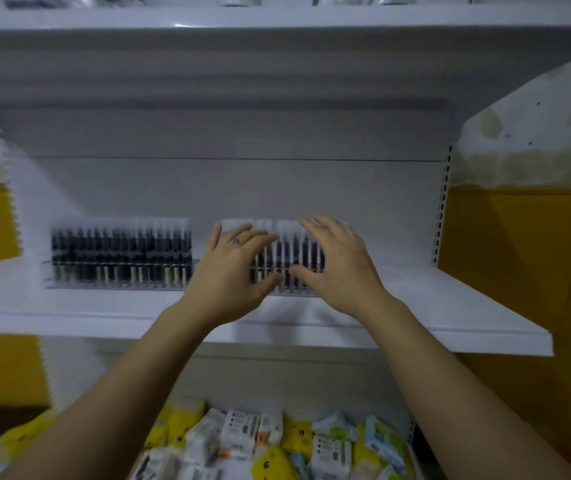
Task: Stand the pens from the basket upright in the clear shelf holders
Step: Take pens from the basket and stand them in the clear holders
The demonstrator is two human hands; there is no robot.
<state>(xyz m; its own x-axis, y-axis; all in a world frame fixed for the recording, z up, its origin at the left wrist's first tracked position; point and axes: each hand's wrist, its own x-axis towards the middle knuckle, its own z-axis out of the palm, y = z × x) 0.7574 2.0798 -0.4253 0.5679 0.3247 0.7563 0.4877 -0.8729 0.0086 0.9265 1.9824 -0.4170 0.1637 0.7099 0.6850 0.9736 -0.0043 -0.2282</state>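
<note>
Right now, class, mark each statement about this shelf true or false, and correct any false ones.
1. Two clear holders, the left holder and the right holder, stand on the white shelf. True.
2. Both hands are at the left holder. False: the left hand and right hand are at the right holder.
3. Everything in the left holder lies flat. False: the pens stand upright.
4. Packets lie below the shelf. True.
</note>
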